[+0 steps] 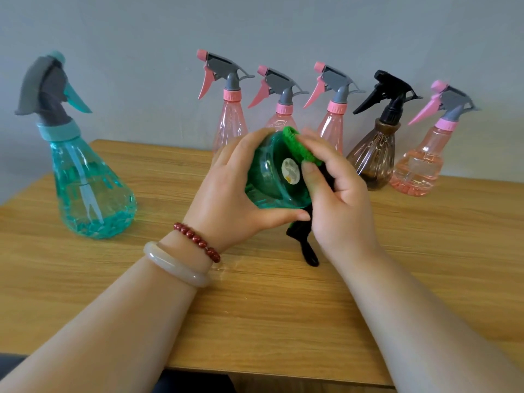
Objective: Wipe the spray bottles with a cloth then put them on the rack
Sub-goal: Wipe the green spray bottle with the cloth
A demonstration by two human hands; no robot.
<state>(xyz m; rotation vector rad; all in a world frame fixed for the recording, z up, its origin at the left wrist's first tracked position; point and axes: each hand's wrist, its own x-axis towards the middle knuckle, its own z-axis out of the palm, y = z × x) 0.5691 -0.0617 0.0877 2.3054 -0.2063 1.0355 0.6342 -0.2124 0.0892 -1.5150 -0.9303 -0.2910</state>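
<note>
Left wrist: nearest me, a pale bangle [175, 265] and a red bead bracelet [198, 242], above the wooden table [255, 307].
Left hand: the left hand [226, 194] grips a green spray bottle [272, 182], with the fingers curled over its top side and the thumb under its rim.
Green spray bottle: held in the air between both hands, tipped so that its round base and sticker [290, 171] face me.
Right hand: the right hand [340, 199] pinches a green cloth [297, 146] against the bottle's upper edge, the thumb lying across the base.
Below the hands: a black strip [307, 248] dangles to the table; I cannot tell what it belongs to.
Well left of the left hand: a teal spray bottle [90, 188] stands upright.
Beyond the hands: three pink spray bottles [229, 126], then to the right a brown spray bottle [374, 157] and a fourth pink bottle [419, 165], lined up along the grey wall [141, 38].
</note>
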